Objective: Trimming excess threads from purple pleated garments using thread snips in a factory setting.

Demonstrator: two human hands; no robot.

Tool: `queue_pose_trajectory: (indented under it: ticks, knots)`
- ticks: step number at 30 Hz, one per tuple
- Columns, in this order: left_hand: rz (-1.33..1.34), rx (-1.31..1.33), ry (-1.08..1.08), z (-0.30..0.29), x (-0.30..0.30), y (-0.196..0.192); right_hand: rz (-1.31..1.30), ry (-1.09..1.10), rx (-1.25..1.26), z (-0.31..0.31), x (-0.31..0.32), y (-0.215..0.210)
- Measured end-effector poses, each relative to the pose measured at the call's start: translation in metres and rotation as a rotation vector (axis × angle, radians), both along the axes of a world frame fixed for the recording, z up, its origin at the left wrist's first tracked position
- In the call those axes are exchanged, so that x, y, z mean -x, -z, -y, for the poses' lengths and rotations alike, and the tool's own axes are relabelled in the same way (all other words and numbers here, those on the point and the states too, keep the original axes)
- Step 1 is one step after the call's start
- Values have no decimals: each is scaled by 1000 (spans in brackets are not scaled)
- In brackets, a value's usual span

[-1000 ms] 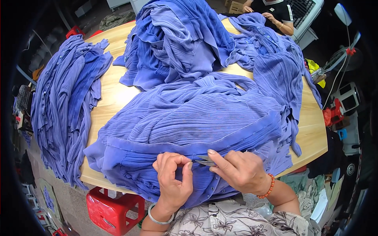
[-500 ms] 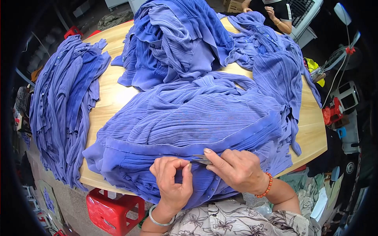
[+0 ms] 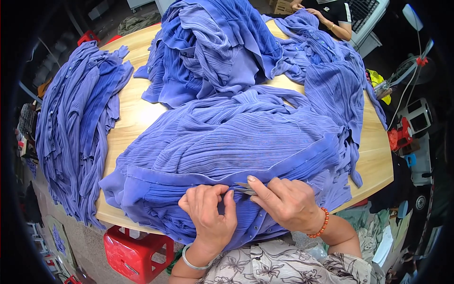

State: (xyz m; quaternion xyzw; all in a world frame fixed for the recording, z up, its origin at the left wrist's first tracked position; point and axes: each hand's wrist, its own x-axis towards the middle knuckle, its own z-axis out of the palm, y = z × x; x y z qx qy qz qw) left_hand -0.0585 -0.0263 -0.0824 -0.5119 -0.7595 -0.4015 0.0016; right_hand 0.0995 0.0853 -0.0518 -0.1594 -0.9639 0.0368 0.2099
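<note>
A purple-blue ribbed knit garment (image 3: 236,142) with small buttons lies bunched in front of me, its smooth edge band (image 3: 198,179) running crosswise near my hands. My right hand (image 3: 289,201), with an orange bead bracelet, is closed around small metal thread snips (image 3: 243,188). Their blades point left, close to the band. My left hand (image 3: 208,213), wearing a pale bangle, pinches thumb and forefinger together just left of the blade tips, below the band. What lies in that pinch is too small to make out.
Similar garments hang over the table's left edge (image 3: 78,128), heap at the back (image 3: 213,47) and spread at the right (image 3: 331,85). At the far right a co-worker's hand (image 3: 319,15) touches the garments. A red stool (image 3: 127,253) stands by the near left edge of the wooden table (image 3: 137,111).
My left hand has turned slightly, with its fingertips a little higher and nearer the snips. The snips have shifted slightly up and right. The co-worker's raised hand has come down to the garments.
</note>
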Motion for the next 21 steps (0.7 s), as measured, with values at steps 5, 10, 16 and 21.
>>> queue_pose_trajectory:
  ticks: [5,10,16,21]
  knots:
    - [13,-1,12,0,1,3,16,4,-20,0,2,0]
    - [56,-30,44,1,2,1,23,-1,-30,1,4,-1]
    - [122,-64,68,3,3,1,18,-29,-58,0,3,0]
    - [136,-80,79,3,4,2,16,-38,-78,0,1,1]
